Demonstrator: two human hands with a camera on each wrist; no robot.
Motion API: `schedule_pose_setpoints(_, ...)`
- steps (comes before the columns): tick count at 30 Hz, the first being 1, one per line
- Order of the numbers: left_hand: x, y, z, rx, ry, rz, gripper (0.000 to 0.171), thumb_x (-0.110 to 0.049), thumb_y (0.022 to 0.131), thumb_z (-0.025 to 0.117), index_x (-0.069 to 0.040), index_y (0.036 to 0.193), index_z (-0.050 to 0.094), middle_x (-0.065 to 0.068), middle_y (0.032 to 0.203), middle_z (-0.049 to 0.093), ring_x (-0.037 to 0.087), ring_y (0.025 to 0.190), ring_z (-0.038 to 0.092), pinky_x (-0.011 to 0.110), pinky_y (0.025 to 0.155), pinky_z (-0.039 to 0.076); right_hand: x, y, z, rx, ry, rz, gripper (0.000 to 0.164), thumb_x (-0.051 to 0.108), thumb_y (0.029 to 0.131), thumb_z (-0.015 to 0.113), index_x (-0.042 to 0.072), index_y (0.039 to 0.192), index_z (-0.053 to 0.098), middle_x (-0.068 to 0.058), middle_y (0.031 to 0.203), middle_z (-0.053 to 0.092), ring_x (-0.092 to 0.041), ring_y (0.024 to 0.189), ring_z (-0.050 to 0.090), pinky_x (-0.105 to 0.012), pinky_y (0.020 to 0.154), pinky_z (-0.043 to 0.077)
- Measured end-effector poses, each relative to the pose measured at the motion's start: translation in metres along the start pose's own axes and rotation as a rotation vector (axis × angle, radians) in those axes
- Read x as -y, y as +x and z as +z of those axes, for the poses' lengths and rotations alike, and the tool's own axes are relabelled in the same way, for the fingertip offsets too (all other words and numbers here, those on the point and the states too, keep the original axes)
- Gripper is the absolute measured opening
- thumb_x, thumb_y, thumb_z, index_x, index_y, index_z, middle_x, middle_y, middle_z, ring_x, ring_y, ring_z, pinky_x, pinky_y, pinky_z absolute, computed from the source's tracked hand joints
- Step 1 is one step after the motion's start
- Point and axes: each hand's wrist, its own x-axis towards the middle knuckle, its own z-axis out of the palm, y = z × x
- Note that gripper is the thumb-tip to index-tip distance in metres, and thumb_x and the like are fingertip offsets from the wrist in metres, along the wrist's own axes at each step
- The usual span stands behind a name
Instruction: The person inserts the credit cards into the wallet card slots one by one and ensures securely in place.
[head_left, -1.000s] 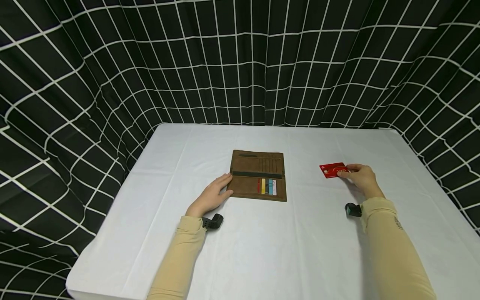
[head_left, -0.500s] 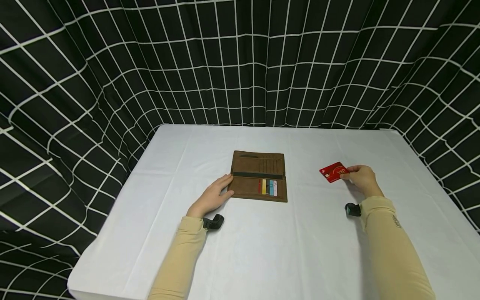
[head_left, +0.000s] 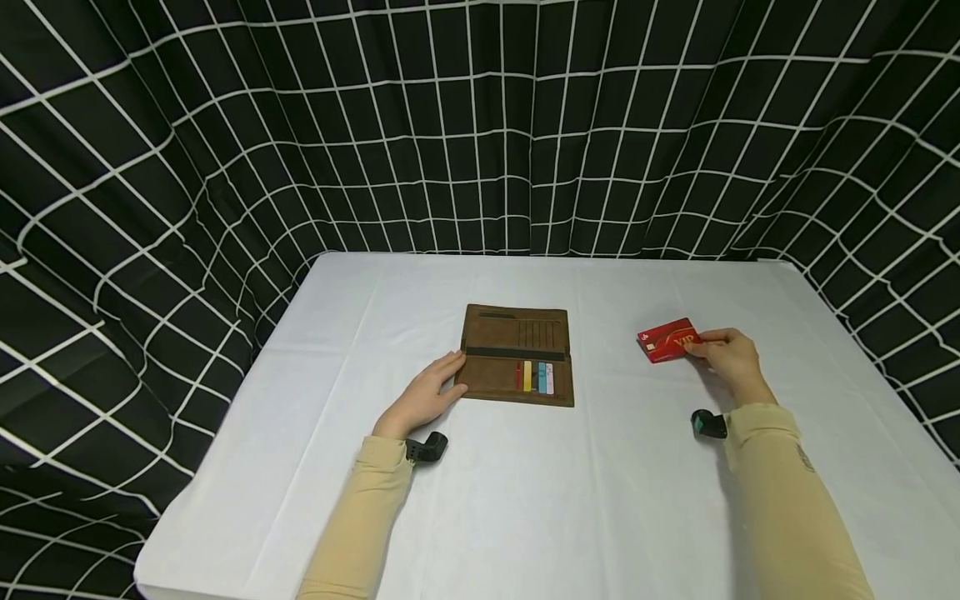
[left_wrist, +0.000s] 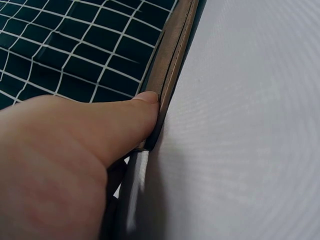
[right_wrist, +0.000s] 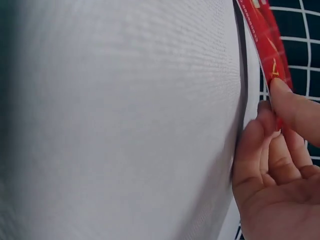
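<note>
A brown wallet lies unfolded on the white table, with several cards side by side in the slots of its near half. My left hand rests at the wallet's left edge, fingers fairly straight. In the left wrist view the thumb touches the wallet's edge. Well to the right, my right hand pinches a red card marked VIP by its right end. In the right wrist view that red card sits between thumb and fingers, lifted off the cloth.
A white cloth covers the table. Black curtains with a white grid hang behind it and at both sides. A small dark wrist device is strapped to each wrist.
The red card has turned and tilted in my right hand, first one way and then back, and its VIP lettering shows more plainly. My left hand and the wallet have stayed in place.
</note>
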Motion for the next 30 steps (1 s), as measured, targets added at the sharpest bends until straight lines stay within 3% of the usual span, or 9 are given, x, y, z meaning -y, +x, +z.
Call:
schedule_pose_setpoints(4,0.000,0.000,0.000,-0.003,0.001,-0.002,0.055,-0.030,0.097,0.050,-0.006,0.144,0.034,0.003,0.149,0.026,0.017,0.137,0.018,0.037,0.109,0.019,0.003,-0.001,0.000,0.032,0.008,-0.083,0.057,0.016,0.087,0.065,-0.008,0.133,0.041,0.003,0.084,0.056,0.001,0.066,0.056,-0.018,0.060,0.050)
schedule_pose_setpoints(8,0.000,0.000,0.000,-0.007,0.004,-0.001,0.055,-0.030,0.096,0.051,-0.006,0.144,0.034,0.003,0.149,0.027,0.017,0.137,0.019,0.037,0.109,0.019,0.008,-0.004,0.002,0.085,0.051,-0.119,0.055,0.013,0.091,0.059,-0.008,0.137,0.037,-0.003,0.087,0.054,-0.002,0.068,0.061,-0.021,0.066,0.053)
schedule_pose_setpoints(15,-0.002,-0.001,0.000,0.001,0.001,-0.004,0.056,-0.031,0.097,0.050,-0.007,0.144,0.033,0.003,0.149,0.026,0.017,0.137,0.018,0.037,0.109,0.019,0.016,-0.012,0.004,0.168,0.229,-0.080,0.053,0.010,0.093,0.055,-0.012,0.136,0.033,-0.008,0.084,0.062,-0.013,0.068,0.067,-0.028,0.068,0.054)
schedule_pose_setpoints(20,-0.001,-0.001,0.000,-0.003,-0.010,0.005,0.055,-0.030,0.096,0.051,-0.005,0.143,0.034,0.004,0.149,0.027,0.018,0.137,0.019,0.038,0.109,0.019,0.023,-0.016,0.008,0.239,0.264,-0.045,0.053,0.008,0.092,0.057,-0.015,0.133,0.031,-0.009,0.084,0.064,-0.017,0.071,0.068,-0.030,0.069,0.054)
schedule_pose_setpoints(30,0.000,0.000,0.000,-0.002,-0.013,-0.003,0.056,-0.031,0.097,0.051,-0.006,0.144,0.034,0.004,0.149,0.026,0.017,0.137,0.018,0.038,0.109,0.019,0.035,-0.026,0.025,0.492,0.358,-0.063,0.052,0.001,0.091,0.054,-0.023,0.128,0.026,-0.018,0.086,0.065,-0.022,0.075,0.068,-0.034,0.071,0.054)
